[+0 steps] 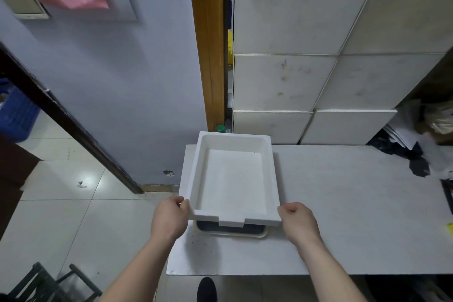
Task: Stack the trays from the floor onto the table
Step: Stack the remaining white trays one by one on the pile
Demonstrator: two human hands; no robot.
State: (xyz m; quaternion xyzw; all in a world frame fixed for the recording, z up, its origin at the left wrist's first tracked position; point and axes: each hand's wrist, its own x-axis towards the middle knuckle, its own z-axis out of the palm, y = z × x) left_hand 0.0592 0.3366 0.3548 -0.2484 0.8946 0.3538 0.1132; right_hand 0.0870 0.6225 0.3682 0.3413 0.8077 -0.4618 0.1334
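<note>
Fingers (182,201) of left hand (169,218) and right hand (300,222) clamped on near corners of white tray (232,179), over dark tray (230,230) on table (343,203)

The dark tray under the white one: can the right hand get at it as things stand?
Probably not well. The white tray covers most of the dark tray, only its near rim shows, and the right hand is busy gripping the white tray's near corner.
</note>
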